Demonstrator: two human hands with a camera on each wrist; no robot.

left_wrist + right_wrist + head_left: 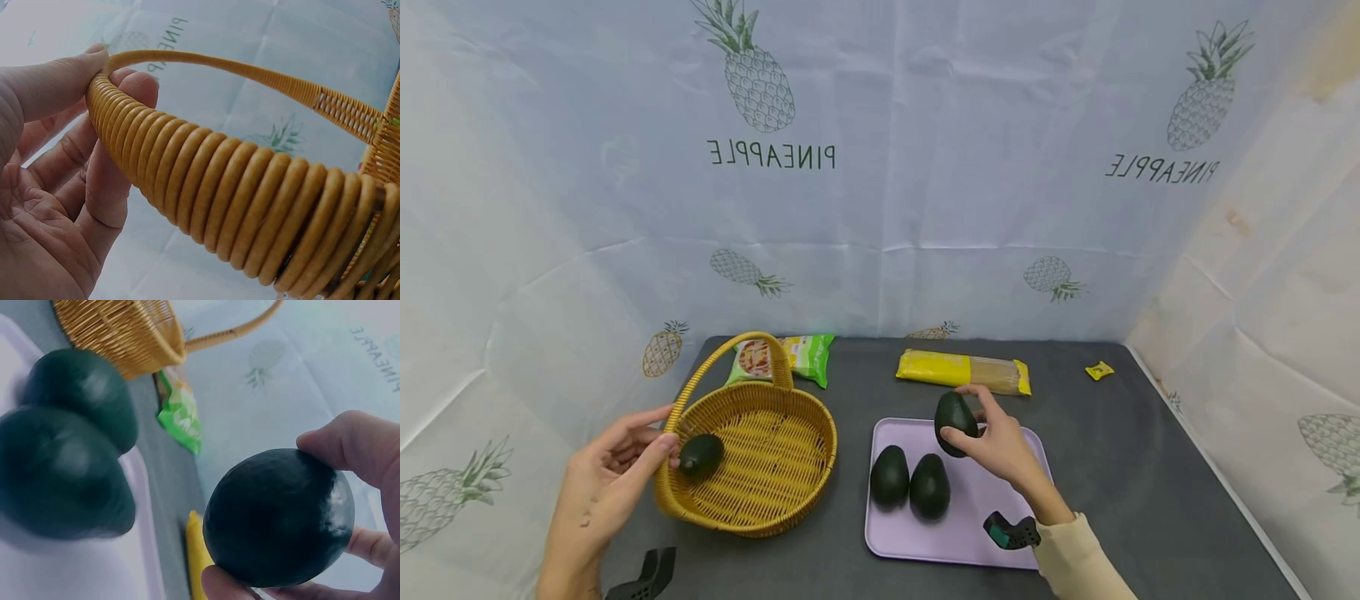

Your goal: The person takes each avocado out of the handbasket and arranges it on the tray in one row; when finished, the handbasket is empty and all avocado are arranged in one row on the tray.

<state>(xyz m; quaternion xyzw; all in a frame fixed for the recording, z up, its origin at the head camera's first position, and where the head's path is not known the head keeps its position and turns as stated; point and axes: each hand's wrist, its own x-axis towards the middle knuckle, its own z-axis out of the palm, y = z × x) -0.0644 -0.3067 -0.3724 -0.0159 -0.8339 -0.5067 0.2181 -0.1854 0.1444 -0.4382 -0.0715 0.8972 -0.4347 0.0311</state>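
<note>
My left hand [607,483] grips the handle of a yellow woven basket [760,517] at its left side; in the left wrist view the thumb and fingers [103,181] pinch the wrapped handle [206,181]. One dark green avocado [702,457] lies inside the basket near that hand. Over the back of a lilac tray [992,533], my right hand [1003,442] holds another avocado [955,423] between thumb and fingertips, as the right wrist view also shows [278,519]. Two more avocados [890,477] lie side by side on the tray's left half.
Behind the basket lies a green food packet [811,358]. A yellow pack of noodles [936,367] sits behind the tray, and a small yellow wrapped piece [1099,370] is at the back right. A pineapple-printed cloth [940,200] hangs around the dark table [1135,467].
</note>
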